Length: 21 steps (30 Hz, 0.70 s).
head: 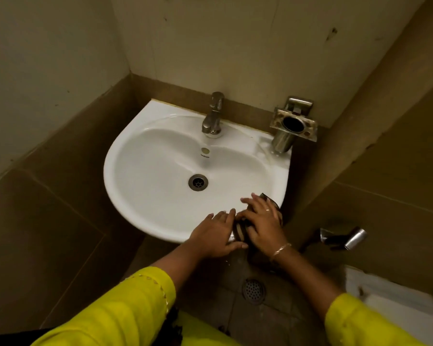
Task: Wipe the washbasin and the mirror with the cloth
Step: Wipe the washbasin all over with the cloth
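1. Pressing the cloth (240, 229), a dark striped rag, onto the near right rim of the washbasin (135, 171); we are noting it bunched and draped partly over the outer edge.
2. We are recording the right hand (263, 221) lying flat on the cloth, fingers spread, pinning rather than clenching it.
3. We are recording the left hand (215, 233) just beside it, palm down on the rim, fingers wide, thumb touching the cloth's edge.
4. We are listing the bowl as holding nothing but its drain (198, 182); the tap (212, 116) is standing at the back.
5. We are listing the metal holder (294, 123) on the wall to the right; whether its dark cup is holding anything, we cannot tell.
6. No mirror is showing in view.
7. Risks we are judging: the overhanging cloth could slip to the floor if pressure eases; a broad sweep toward the back corner could snag the holder.
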{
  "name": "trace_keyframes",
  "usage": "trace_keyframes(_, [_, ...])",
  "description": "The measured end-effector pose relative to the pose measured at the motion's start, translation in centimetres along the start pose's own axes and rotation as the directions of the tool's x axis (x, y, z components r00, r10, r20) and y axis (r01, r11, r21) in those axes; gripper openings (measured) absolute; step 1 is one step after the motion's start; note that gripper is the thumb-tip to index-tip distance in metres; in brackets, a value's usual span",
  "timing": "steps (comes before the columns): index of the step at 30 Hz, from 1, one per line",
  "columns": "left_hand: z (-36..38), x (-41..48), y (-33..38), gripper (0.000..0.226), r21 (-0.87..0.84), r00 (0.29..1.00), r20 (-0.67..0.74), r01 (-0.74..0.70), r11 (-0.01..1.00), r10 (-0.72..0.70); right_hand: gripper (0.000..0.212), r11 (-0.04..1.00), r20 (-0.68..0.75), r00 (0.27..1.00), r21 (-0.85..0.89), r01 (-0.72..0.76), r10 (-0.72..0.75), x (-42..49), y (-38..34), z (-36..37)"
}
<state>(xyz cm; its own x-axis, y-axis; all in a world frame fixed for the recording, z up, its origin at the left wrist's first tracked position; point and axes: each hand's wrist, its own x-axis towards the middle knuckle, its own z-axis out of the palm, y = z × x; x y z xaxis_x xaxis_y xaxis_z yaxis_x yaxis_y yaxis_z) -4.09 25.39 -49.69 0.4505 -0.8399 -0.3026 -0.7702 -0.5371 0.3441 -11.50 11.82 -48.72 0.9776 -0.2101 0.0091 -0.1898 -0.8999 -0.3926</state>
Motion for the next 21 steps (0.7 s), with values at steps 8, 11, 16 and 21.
trace_keyframes(8, [-0.7,1.3,0.0,0.095,-0.022,0.993,0.095,-0.07,0.997,0.072,0.04,0.936,-0.196,0.942,-0.174,-0.305,0.271,1.3,-0.1,2.7])
trace_keyframes(11, [-0.8,2.3,0.7,0.095,0.002,0.989,0.114,-0.093,0.996,0.092,0.037,0.965,-0.16,0.972,-0.173,-0.2,0.173,2.2,2.8,1.7])
trace_keyframes(16, [-0.6,3.7,2.1,0.091,0.046,0.981,0.135,-0.143,0.989,0.136,0.04,0.964,-0.02,0.999,-0.261,-0.052,0.048,5.2,7.5,-1.1])
trace_keyframes(21, [-0.7,4.1,1.9,0.114,-0.01,0.97,0.151,-0.189,0.982,0.188,0.056,0.936,-0.137,0.974,-0.281,-0.212,0.18,5.5,6.0,-1.2])
